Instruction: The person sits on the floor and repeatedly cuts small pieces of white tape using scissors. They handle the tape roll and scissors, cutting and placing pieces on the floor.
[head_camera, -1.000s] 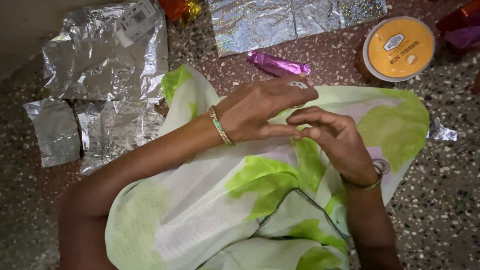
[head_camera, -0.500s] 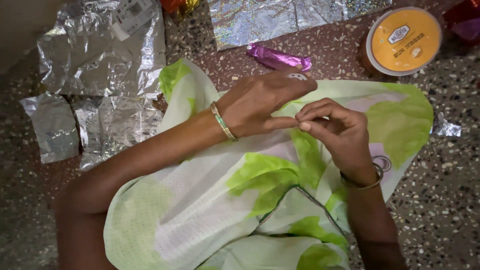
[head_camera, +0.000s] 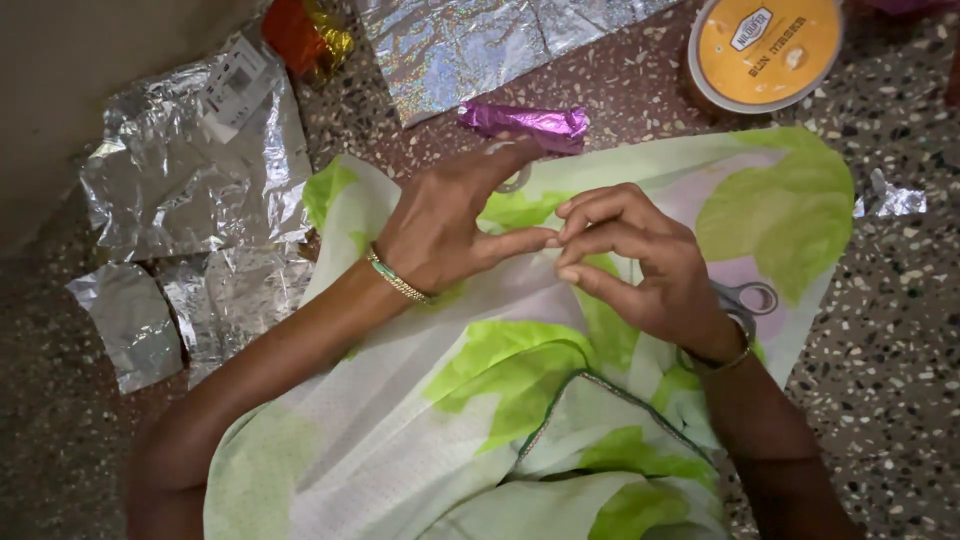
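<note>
1. Apparently, a fine pinching step is in hand: the thumb of the left hand (head_camera: 445, 215) is met by the curled fingertips of the right hand (head_camera: 640, 265) above the green-and-white cloth (head_camera: 780, 200) spread over the lap.
2. Whether anything is gripped between them cannot be told; if so, it is too small or too clear to be seen. A pale ring (head_camera: 515, 180), perhaps a tape roll, is touched by the left forefinger.
3. A steady, light pull with the fingertips kept close together is judged to be called for next.
4. The purple wrapped piece (head_camera: 525, 120) lies just beyond the left fingers, on the speckled floor (head_camera: 900, 350).
5. The scissors (head_camera: 748, 297) are half hidden beneath the right wrist.
6. Room is bounded ahead by the orange-lidded tub (head_camera: 765, 45) and the glittery sheet (head_camera: 450, 40), and on the left by crumpled silver foil (head_camera: 190, 170).
</note>
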